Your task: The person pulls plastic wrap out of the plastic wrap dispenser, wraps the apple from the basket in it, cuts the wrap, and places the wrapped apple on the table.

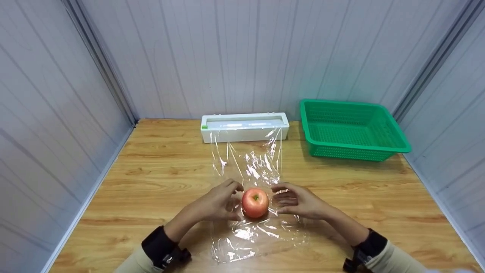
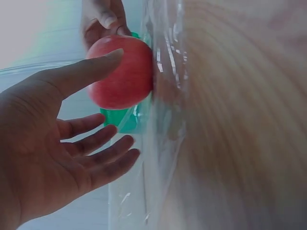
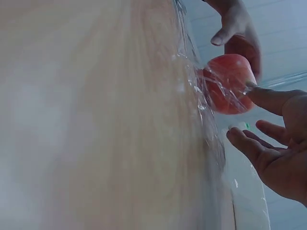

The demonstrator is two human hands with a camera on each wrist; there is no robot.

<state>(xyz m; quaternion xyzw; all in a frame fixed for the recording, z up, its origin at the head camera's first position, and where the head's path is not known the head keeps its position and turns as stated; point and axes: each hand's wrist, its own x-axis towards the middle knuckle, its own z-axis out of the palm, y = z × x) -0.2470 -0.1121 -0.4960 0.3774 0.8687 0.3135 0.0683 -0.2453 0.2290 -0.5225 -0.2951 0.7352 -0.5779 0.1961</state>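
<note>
A red apple (image 1: 255,203) sits stem up on a sheet of clear plastic wrap (image 1: 261,159) that runs forward from a white dispenser box (image 1: 246,134). My left hand (image 1: 221,201) is at the apple's left side, fingers apart and loosely bent, holding nothing. On the opposite side, my right hand (image 1: 299,201) faces it, fingers slightly curved and also holding nothing. In the right wrist view, some wrap shows in front of the apple (image 3: 230,84), near my right thumb. Whether that thumb touches the wrap is unclear.
Behind and to the right stands a green plastic basket (image 1: 356,146) with nothing in it. White panel walls (image 1: 242,57) bound the wooden table (image 1: 151,170) at the back and on both sides. The wrap's crumpled near end (image 1: 242,250) lies toward the front.
</note>
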